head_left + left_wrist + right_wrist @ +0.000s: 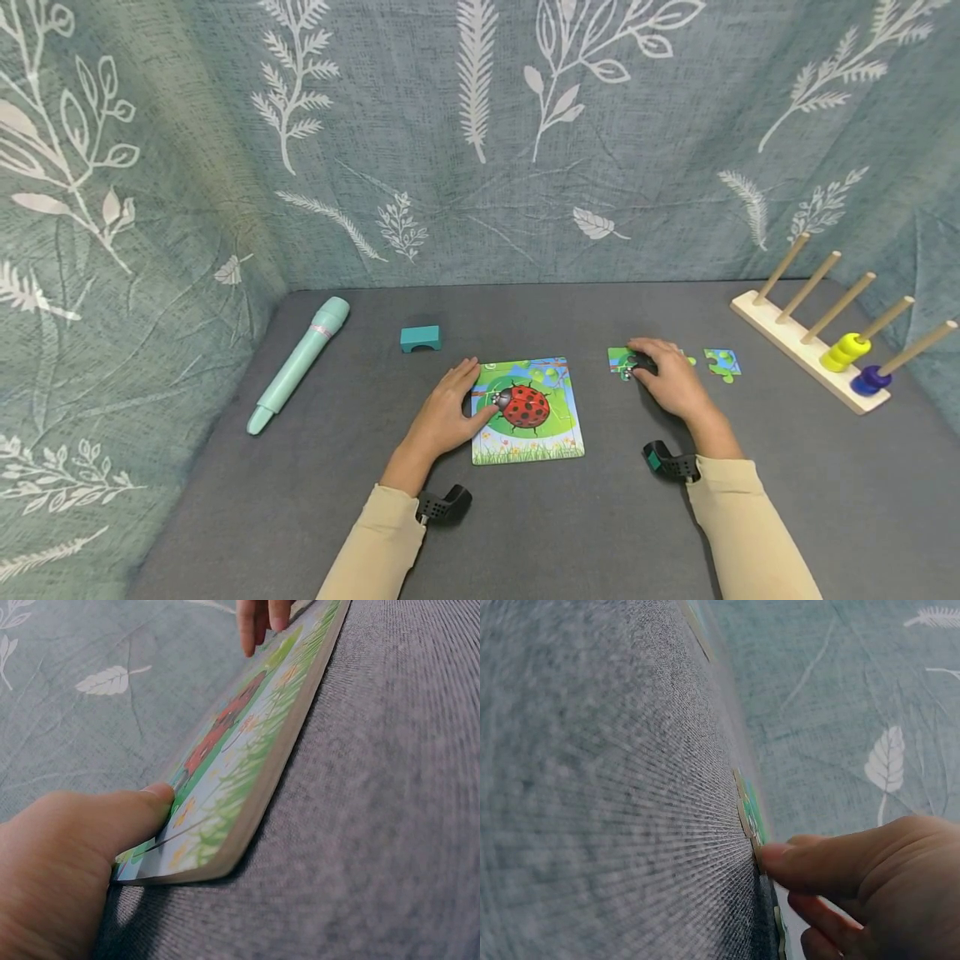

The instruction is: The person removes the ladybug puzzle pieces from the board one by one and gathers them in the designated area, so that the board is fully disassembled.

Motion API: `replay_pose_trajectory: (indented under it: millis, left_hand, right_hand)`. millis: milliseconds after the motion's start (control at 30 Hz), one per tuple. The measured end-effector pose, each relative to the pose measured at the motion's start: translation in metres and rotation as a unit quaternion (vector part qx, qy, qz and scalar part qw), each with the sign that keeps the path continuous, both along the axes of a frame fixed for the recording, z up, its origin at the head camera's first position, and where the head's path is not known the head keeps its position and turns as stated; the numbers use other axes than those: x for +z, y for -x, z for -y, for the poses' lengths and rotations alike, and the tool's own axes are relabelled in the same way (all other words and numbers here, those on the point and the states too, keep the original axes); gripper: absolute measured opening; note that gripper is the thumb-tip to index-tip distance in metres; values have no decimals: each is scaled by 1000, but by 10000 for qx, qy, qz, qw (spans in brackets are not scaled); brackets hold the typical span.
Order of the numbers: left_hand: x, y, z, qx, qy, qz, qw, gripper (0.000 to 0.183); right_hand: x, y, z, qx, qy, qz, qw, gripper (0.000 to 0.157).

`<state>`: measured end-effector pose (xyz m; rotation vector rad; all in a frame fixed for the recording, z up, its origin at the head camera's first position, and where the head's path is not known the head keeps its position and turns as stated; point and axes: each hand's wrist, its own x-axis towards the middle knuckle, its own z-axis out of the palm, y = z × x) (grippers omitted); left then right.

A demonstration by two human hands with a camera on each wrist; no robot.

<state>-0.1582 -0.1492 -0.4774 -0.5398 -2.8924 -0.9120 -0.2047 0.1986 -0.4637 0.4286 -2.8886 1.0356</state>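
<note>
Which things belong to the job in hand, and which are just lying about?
Job in hand:
ladybug puzzle, touched by left hand
loose puzzle pieces, near right hand

Lying about:
mint-green stick
teal arch block
wooden peg stand with yellow rings, blue rings

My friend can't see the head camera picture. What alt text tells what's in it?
A person's left hand rests on the left edge of a ladybug puzzle, and the right hand touches a small puzzle piece. A mint-green stick and teal block lie left of the puzzle; a wooden peg stand with colourful rings stands at right.
</note>
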Motion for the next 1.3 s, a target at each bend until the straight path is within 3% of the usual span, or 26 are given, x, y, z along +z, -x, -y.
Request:
replay_pose_trajectory:
  millis: [200,433,600,800,967,1067,1167,1300]
  left_hand:
    - [1,0,0,38,-34,29,10000,71]
    - [1,-3,0,29,-155,-155,9998,69]
    - [-1,-3,0,-63,-265,-353,9990,66]
    - [-3,-3,-1,-180,-680,-436,9966,65]
    - [-4,-5,-10,-522,-1310,-393,9892,61]
    - [-2,-9,-18,-810,-1429,-372,9857,60]
    - [-2,-16,-27,-1065,-1280,-353,9854,57]
    - [-2,-23,-37,-1220,-686,-177,9900,58]
  right_hand:
    - [4,-1,2,46,139,26,9999,44]
    - [11,-4,15,364,603,248,9972,48]
    - [13,-12,34,877,878,471,9911,51]
    - [9,-25,57,1595,1263,777,9760,50]
    - [2,-34,66,1845,997,809,9744,52]
    - [-2,-36,68,1918,787,634,9762,55]
    - [-4,-37,68,2062,577,481,9756,59]
    - [-6,-37,68,2208,355,261,9743,60]
